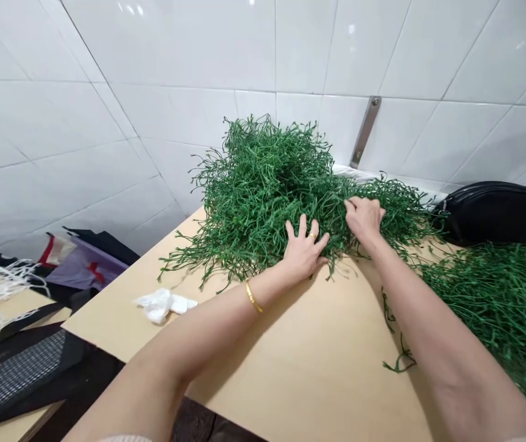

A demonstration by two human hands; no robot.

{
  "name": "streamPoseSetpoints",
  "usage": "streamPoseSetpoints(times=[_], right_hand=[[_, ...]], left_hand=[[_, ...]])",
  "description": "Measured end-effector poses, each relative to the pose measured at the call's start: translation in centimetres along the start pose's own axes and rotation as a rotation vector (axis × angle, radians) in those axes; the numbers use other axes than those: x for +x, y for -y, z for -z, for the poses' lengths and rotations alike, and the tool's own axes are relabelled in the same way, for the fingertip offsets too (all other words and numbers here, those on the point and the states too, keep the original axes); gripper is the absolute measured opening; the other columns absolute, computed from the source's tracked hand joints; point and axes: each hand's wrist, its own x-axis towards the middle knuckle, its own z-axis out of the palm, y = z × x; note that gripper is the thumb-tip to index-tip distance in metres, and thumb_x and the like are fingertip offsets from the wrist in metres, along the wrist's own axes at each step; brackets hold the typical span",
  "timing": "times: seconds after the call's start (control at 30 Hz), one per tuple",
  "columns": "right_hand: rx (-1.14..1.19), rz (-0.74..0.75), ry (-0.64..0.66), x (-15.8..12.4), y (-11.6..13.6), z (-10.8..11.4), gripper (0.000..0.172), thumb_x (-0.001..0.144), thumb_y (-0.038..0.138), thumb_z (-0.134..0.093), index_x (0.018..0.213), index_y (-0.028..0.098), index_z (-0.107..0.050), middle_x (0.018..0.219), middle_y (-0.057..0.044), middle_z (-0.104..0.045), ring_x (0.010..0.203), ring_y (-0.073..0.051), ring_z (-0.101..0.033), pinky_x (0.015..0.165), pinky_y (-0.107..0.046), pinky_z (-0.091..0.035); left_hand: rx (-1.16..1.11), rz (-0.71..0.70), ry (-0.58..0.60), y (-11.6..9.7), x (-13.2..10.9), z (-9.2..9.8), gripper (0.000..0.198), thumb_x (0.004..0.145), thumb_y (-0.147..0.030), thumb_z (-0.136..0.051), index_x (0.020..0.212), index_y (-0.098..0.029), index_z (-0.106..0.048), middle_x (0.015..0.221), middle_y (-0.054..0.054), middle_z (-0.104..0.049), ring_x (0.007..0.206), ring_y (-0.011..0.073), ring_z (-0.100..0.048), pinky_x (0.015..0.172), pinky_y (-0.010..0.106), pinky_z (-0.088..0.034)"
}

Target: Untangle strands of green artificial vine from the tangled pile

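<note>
Your left hand (pixel 305 250), spread apart, touches green pile (pixel 263 184) near far edge of desk (pixel 299 368); your right hand (pixel 364 216) bunches against it, can't tell if clamped.

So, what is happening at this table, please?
Someone works bare-handed at a light wood-coloured table. The left hand, fingers spread, rests against a large heap of thin green strands; the right hand, fingers curled, touches its right part, any grip hidden. A second green pile lies farther right, near a rounded black bag.
</note>
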Motion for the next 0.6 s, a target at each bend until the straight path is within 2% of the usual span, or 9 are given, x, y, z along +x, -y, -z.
streamPoseSetpoints(times=[0.13, 0.17, 0.27, 0.33, 0.43, 0.53, 0.6], right_hand=[[-0.141, 0.055, -0.173, 0.9, 0.3, 4.3, 0.043, 0.09, 0.037, -0.026, 0.102, 0.018, -0.063, 0.108, -0.015, -0.056, 0.102, -0.03, -0.043, 0.082, -0.045, -0.031], [-0.189, 0.06, -0.152, 0.9, 0.2, 5.2, 0.043, 0.09, 0.035, -0.026, 0.102, 0.017, -0.062, 0.109, -0.016, -0.056, 0.103, -0.03, -0.043, 0.081, -0.044, -0.032], [-0.357, 0.105, 0.09, -0.3, -0.3, 6.8, 0.039, 0.088, 0.032, -0.029, 0.089, 0.013, -0.063, 0.099, -0.018, -0.058, 0.095, -0.03, -0.051, 0.078, -0.042, -0.035], [-0.404, 0.127, 0.18, -2.0, -0.9, 6.9, 0.039, 0.088, 0.032, -0.03, 0.086, 0.012, -0.063, 0.093, -0.018, -0.06, 0.086, -0.027, -0.055, 0.074, -0.037, -0.036], [-0.323, 0.149, 0.14, -4.9, -2.1, 6.1, 0.04, 0.09, 0.033, -0.025, 0.09, 0.015, -0.061, 0.089, -0.013, -0.062, 0.078, -0.021, -0.055, 0.066, -0.03, -0.034], [-0.194, 0.184, 0.149, -6.8, -3.4, 5.0, 0.037, 0.091, 0.032, -0.027, 0.093, 0.019, -0.062, 0.081, -0.008, -0.063, 0.073, -0.017, -0.054, 0.063, -0.026, -0.032], [-0.146, 0.195, 0.139, -7.5, -3.9, 4.5, 0.035, 0.091, 0.031, -0.028, 0.097, 0.021, -0.061, 0.08, -0.006, -0.063, 0.072, -0.016, -0.053, 0.062, -0.026, -0.03]], left_hand=[[0.052, 0.098, 0.016, 1.0, 3.5, -0.6, 0.055, 0.083, -0.038, -0.045, 0.135, -0.022, -0.04, 0.145, 0.015, -0.028, 0.134, 0.0434, -0.011, 0.099, 0.069, -0.008], [0.052, 0.113, 0.02, 1.2, 4.3, -0.7, 0.055, 0.083, -0.037, -0.045, 0.135, -0.021, -0.04, 0.144, 0.016, -0.029, 0.134, 0.0432, -0.011, 0.099, 0.069, -0.007], [0.042, 0.139, 0.029, 1.0, 5.4, -1.0, 0.054, 0.083, -0.036, -0.045, 0.133, -0.017, -0.041, 0.142, 0.017, -0.031, 0.134, 0.0427, -0.012, 0.1, 0.068, -0.006], [0.035, 0.131, 0.039, 0.6, 5.3, -0.8, 0.055, 0.082, -0.038, -0.046, 0.132, -0.016, -0.042, 0.141, 0.017, -0.033, 0.134, 0.0423, -0.012, 0.1, 0.068, -0.005], [0.008, 0.069, 0.098, 0.5, 4.7, 0.3, 0.061, 0.078, -0.048, -0.05, 0.129, -0.016, -0.046, 0.139, 0.018, -0.036, 0.133, 0.044, -0.013, 0.1, 0.069, -0.005], [-0.046, 0.027, 0.234, 1.0, 4.3, 2.9, 0.067, 0.071, -0.059, -0.054, 0.123, -0.018, -0.053, 0.137, 0.017, -0.039, 0.133, 0.0449, -0.015, 0.098, 0.069, -0.012], [-0.097, 0.019, 0.325, 1.4, 4.5, 5.3, 0.059, 0.07, -0.058, -0.054, 0.116, -0.02, -0.059, 0.131, 0.016, -0.046, 0.129, 0.0422, -0.026, 0.097, 0.064, -0.023]])
